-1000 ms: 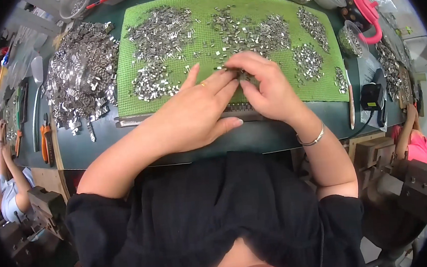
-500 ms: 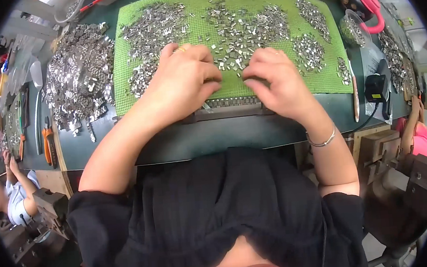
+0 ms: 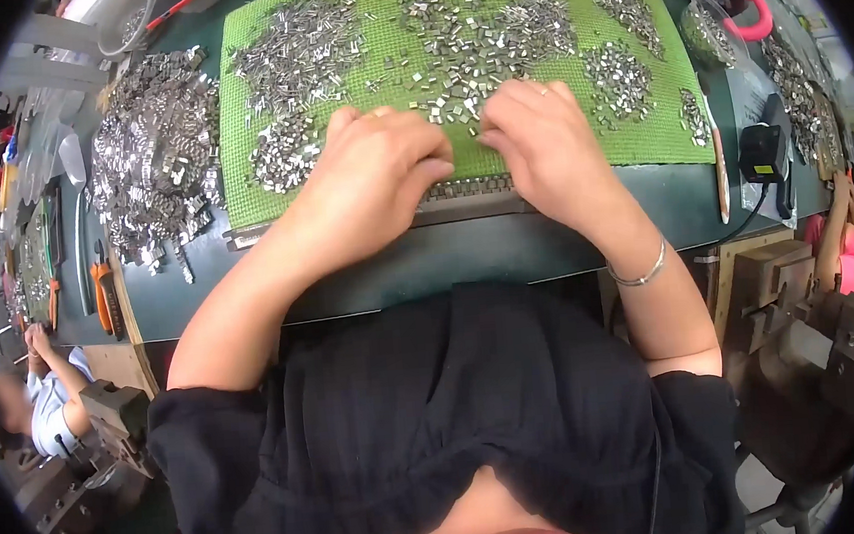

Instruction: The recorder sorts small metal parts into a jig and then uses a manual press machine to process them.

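My left hand (image 3: pixel 374 166) hovers over the front of the green mesh mat (image 3: pixel 401 133), thumb and fingers pinched together. Facing it, my right hand (image 3: pixel 546 142) is curled at the near edge of a pile of small silvery metal pieces (image 3: pixel 466 63), fingers bent and pressed together. Whatever either hand grips is too small or hidden to make out. Just below and between them, a long narrow metal holder (image 3: pixel 473 208) lies along the mat's front edge. A row of small metal links (image 3: pixel 466 189) sits in it, partly covered by both hands.
Separate piles of small metal parts (image 3: pixel 300 51) spread over the mat. To the left lies a heap of metal link strips (image 3: pixel 156 138), with orange-handled pliers (image 3: pixel 106 292) nearby. A clear tub of parts (image 3: pixel 709 29) and a black adapter (image 3: pixel 761 155) are at right. Other people sit at both sides.
My right hand has moved slightly up and inward, nearer the central pile. The left hand has dropped a little, and its fingers lie closer to the right hand. The whole view has shifted slightly.
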